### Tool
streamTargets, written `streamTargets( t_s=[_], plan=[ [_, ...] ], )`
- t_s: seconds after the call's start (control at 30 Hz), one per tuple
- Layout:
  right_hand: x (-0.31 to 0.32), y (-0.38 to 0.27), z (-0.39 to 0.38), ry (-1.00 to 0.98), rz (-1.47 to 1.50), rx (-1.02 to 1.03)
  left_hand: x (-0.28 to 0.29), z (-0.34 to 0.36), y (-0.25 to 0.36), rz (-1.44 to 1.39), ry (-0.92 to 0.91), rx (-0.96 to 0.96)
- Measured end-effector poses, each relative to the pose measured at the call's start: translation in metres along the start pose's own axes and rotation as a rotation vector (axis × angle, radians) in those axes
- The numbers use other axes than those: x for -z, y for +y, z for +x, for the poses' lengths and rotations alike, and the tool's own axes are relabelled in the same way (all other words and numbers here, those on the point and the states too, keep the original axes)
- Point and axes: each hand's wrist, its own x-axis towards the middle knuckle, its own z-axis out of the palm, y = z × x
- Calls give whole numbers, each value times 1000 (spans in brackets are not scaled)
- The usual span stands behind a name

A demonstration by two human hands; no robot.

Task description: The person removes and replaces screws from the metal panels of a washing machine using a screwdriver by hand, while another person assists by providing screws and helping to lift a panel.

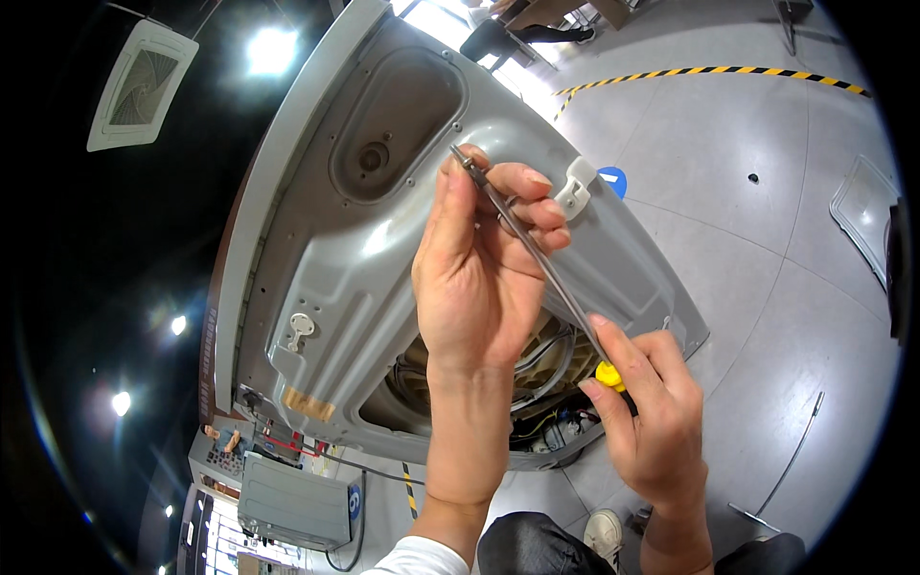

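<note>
Both bare hands fill the middle of the view, raised in front of a large grey sheet-metal appliance housing (383, 259) that is tipped on its side. Between them runs a long, slim screwdriver with a grey metal shaft and a yellow-and-black handle (537, 259), slanting from upper left to lower right. At its lower end the right hand (652, 412) is closed around the handle, thumb and forefinger pinching just above the yellow part, so that only a small patch of yellow shows between the fingers. Higher up, the left hand (479, 259) has its fingers curled over the shaft near the tip, the thumb on one side and the fingertips folded across the other; the dark tip pokes out just above the thumb, close to the housing's pressed panel. Just beside the left fingertips a small white plastic clip (578, 187) sits on the housing's edge. To the left of the hands the panel carries a recessed oval with a round dark hub (372, 156), and lower down a small white round fitting (302, 326). Behind the left wrist an opening in the housing shows hoses and wires (546, 383). On the grey floor (747, 259) to the right lie a thin bent metal rod (791, 460) and a line of yellow-and-black tape (709, 72). At the bottom edge a dark trouser knee (537, 546) and a pale shoe (604, 532) show.
</note>
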Motion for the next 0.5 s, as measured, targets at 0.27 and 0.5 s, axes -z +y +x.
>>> streamTargets(
  t_s=[0.27,0.5],
  plan=[
    [-5,4,2,25,26,-12,-8,-4,2,373,179,-46],
    [-12,13,38,79,-33,78,-34,14,74,1884,-15,-1105]
  ],
)
